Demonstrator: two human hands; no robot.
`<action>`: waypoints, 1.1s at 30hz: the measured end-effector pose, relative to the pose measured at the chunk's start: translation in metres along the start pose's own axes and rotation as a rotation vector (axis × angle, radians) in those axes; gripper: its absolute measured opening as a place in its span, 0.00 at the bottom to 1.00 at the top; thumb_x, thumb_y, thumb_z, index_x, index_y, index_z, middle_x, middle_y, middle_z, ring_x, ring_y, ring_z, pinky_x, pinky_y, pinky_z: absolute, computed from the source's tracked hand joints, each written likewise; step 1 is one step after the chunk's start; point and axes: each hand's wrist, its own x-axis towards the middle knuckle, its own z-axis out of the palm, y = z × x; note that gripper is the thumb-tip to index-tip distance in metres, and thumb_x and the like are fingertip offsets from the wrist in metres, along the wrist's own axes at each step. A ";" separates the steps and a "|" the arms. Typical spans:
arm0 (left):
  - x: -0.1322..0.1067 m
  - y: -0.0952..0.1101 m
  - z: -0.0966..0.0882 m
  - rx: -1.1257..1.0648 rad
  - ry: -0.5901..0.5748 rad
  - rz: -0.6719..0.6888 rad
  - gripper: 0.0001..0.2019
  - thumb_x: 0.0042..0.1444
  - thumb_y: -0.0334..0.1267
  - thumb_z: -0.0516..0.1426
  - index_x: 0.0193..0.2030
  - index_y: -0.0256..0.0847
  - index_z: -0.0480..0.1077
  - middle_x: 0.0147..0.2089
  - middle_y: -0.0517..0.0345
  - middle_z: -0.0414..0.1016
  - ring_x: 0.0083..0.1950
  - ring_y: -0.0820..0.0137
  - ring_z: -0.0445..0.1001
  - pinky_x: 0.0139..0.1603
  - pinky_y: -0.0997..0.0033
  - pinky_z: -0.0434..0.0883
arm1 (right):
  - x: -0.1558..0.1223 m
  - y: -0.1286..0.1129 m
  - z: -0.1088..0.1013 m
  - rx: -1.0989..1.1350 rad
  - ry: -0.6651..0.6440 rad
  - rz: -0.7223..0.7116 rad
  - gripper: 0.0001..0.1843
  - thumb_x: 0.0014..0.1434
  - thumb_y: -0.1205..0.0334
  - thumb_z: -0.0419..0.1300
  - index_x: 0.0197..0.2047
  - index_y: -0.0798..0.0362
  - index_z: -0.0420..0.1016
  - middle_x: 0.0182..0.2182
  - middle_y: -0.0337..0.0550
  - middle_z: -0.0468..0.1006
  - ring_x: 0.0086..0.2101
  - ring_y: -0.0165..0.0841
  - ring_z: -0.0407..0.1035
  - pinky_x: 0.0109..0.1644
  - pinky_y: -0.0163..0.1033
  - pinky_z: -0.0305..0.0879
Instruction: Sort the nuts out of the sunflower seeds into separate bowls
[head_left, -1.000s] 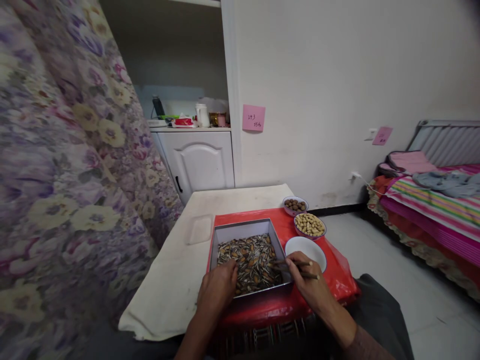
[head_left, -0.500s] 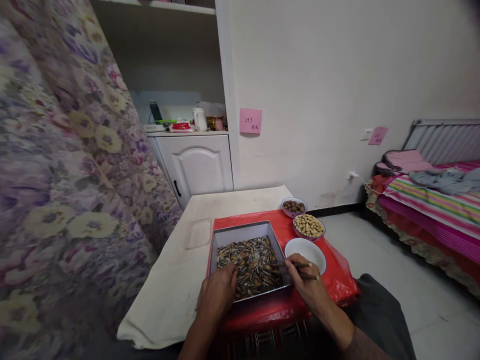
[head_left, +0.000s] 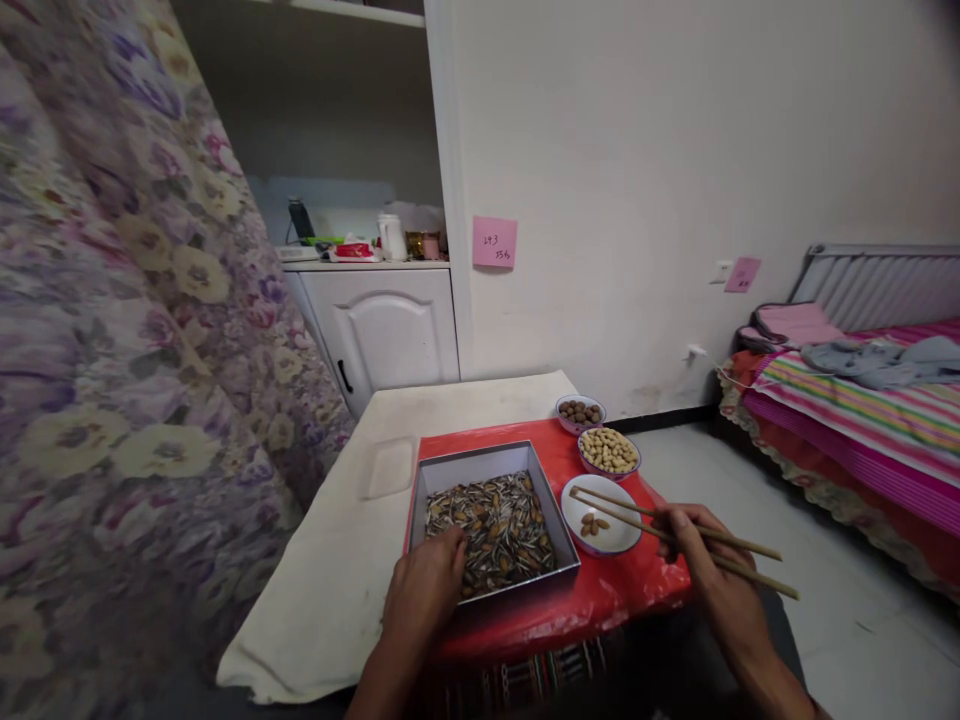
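My right hand [head_left: 709, 565] grips a pair of chopsticks [head_left: 630, 507], their tips close together over a white bowl [head_left: 636, 540]. Several almonds [head_left: 595, 524] lie in this bowl, below the tips; the tips carry nothing that I can see. My left hand [head_left: 427, 580] is closed at the near left edge of a square box [head_left: 486, 453], fingers curled over its rim; the fingertips are partly hidden. Inside the box is a layer of striped sunflower seeds [head_left: 499, 535] with almonds mixed among them.
Behind the white bowl stand a bowl of peanuts [head_left: 609, 452] and a bowl of round brown nuts [head_left: 581, 411]. A red plastic sheet [head_left: 525, 625] lies under everything, on a table with a pale cloth [head_left: 322, 570]. A floral curtain [head_left: 150, 400] hangs at left, a bed [head_left: 862, 400] stands at right.
My right hand with the chopsticks has moved from the box to the right, over the white bowl. Almonds now show in that bowl. My left hand stays at the box edge.
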 end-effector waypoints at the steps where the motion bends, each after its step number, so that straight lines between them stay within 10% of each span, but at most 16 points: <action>1: 0.000 0.000 0.000 0.000 0.001 0.000 0.12 0.66 0.39 0.44 0.41 0.46 0.68 0.43 0.55 0.80 0.46 0.62 0.78 0.40 0.67 0.66 | 0.001 0.001 -0.004 -0.009 0.017 0.002 0.19 0.61 0.42 0.55 0.37 0.49 0.74 0.26 0.41 0.77 0.27 0.37 0.71 0.32 0.37 0.67; 11: -0.001 -0.001 0.001 0.005 0.007 0.002 0.12 0.66 0.39 0.44 0.42 0.47 0.68 0.43 0.56 0.80 0.46 0.62 0.78 0.40 0.66 0.66 | 0.001 0.004 -0.004 -0.018 -0.004 -0.016 0.18 0.63 0.44 0.54 0.40 0.49 0.75 0.28 0.41 0.77 0.29 0.36 0.71 0.33 0.37 0.68; 21: -0.001 0.000 -0.002 0.005 -0.006 0.002 0.11 0.66 0.38 0.45 0.41 0.46 0.68 0.43 0.57 0.80 0.46 0.65 0.78 0.40 0.69 0.65 | 0.007 -0.021 0.053 -0.206 -0.379 -0.326 0.17 0.68 0.55 0.50 0.31 0.50 0.73 0.28 0.42 0.77 0.29 0.35 0.72 0.34 0.36 0.65; 33: -0.002 0.002 -0.004 -0.005 -0.024 -0.003 0.12 0.66 0.38 0.44 0.41 0.46 0.68 0.42 0.56 0.80 0.45 0.65 0.78 0.40 0.69 0.66 | 0.011 0.002 0.085 -0.290 -0.417 -0.408 0.14 0.65 0.59 0.51 0.32 0.51 0.74 0.28 0.43 0.77 0.30 0.36 0.72 0.35 0.38 0.63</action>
